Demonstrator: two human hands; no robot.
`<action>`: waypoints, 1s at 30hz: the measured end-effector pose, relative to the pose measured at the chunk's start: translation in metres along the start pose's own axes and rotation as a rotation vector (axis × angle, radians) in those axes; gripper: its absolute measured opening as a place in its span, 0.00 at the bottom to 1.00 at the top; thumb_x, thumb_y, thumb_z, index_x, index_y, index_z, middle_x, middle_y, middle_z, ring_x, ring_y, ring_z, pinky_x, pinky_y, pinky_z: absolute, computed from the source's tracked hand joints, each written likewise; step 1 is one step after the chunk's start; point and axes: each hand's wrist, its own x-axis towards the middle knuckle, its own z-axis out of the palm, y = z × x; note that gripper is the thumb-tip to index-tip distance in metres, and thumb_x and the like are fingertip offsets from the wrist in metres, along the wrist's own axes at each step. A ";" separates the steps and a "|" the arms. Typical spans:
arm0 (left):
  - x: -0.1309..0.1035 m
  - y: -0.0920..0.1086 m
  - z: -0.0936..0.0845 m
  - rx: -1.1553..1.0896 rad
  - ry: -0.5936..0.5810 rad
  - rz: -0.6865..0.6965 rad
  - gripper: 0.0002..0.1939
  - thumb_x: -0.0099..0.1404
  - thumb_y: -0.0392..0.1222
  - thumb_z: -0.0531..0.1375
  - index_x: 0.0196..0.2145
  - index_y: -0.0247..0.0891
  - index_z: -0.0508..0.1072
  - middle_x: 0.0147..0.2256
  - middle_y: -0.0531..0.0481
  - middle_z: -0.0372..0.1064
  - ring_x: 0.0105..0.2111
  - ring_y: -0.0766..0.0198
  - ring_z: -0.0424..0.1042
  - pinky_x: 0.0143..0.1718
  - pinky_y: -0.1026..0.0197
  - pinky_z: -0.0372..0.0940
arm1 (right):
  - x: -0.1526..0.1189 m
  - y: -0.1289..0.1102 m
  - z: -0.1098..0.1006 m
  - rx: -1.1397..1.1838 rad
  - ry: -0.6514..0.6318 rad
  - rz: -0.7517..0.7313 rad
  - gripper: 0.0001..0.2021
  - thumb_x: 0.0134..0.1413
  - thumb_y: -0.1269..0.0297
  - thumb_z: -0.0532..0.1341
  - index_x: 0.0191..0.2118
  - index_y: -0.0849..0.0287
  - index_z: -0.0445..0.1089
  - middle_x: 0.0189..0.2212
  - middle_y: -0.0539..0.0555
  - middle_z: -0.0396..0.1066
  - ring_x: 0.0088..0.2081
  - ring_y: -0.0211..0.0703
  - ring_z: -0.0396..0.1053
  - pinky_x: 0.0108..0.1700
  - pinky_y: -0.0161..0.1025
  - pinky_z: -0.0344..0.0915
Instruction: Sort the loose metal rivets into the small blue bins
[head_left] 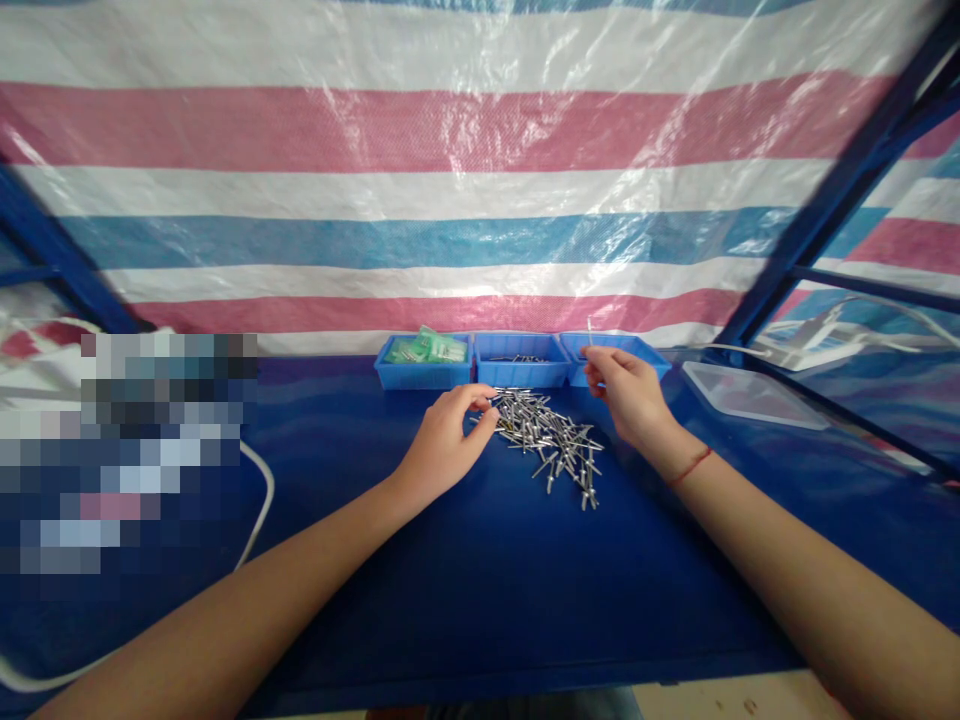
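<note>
A loose pile of silver blind rivets [551, 432] lies on the dark blue tabletop [480, 580]. At the pile's left edge is my left hand [448, 432], thumb and fingers curved with a gap between them and nothing visibly held. My right hand [630, 390] is raised in front of the right blue bin [651, 362], pinching one blind rivet [589, 332] that points upward. The middle blue bin [522, 374] has some rivets inside. Green packets [427, 347] fill the left blue bin [424, 376]. My right hand hides part of the right bin.
A clear plastic lid [750, 393] lies at the right, near a white device with cables [814, 335]. A white cable [262, 490] curves across the left side, beside a pixelated area. Blue metal posts [832, 190] and a striped plastic sheet [450, 130] enclose the table.
</note>
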 end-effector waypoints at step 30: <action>-0.001 0.005 -0.002 0.022 -0.075 0.074 0.05 0.64 0.38 0.55 0.39 0.40 0.69 0.37 0.51 0.70 0.38 0.63 0.70 0.41 0.61 0.63 | -0.048 -0.004 0.025 -0.682 -0.750 -0.703 0.07 0.56 0.67 0.56 0.31 0.59 0.71 0.29 0.53 0.72 0.32 0.40 0.67 0.37 0.38 0.60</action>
